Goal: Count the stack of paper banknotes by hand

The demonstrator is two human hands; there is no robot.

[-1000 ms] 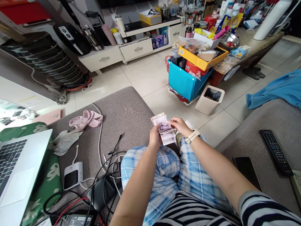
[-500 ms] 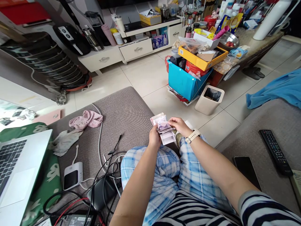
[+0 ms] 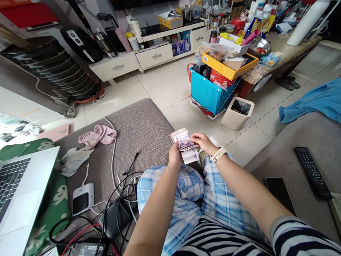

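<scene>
Several banknotes [image 3: 185,143], pale purple and pinkish, are fanned out over my knees. My left hand [image 3: 175,155] is closed on the left edge of the stack, thumb on top. With its fingertips, my right hand [image 3: 203,141] pinches the upper right part of a purple note lying on top. A cream watch band [image 3: 218,154] circles my right wrist. Some notes stick out beyond the top one, toward the far side and toward me. Fingers under the stack are hidden. Below lie my blue and white plaid trousers [image 3: 183,188].
On the grey sofa [image 3: 138,121] to my left are a pink cloth [image 3: 98,136], tangled cables, a white device [image 3: 83,199] and a laptop [image 3: 23,192]. A phone [image 3: 279,192] and remote control [image 3: 312,172] lie right. Ahead stand a beige bin [image 3: 237,117] and blue box [image 3: 213,92].
The top purple note looks slightly shifted between my fingers. Both hands stay in nearly the same place, and nothing else has visibly moved.
</scene>
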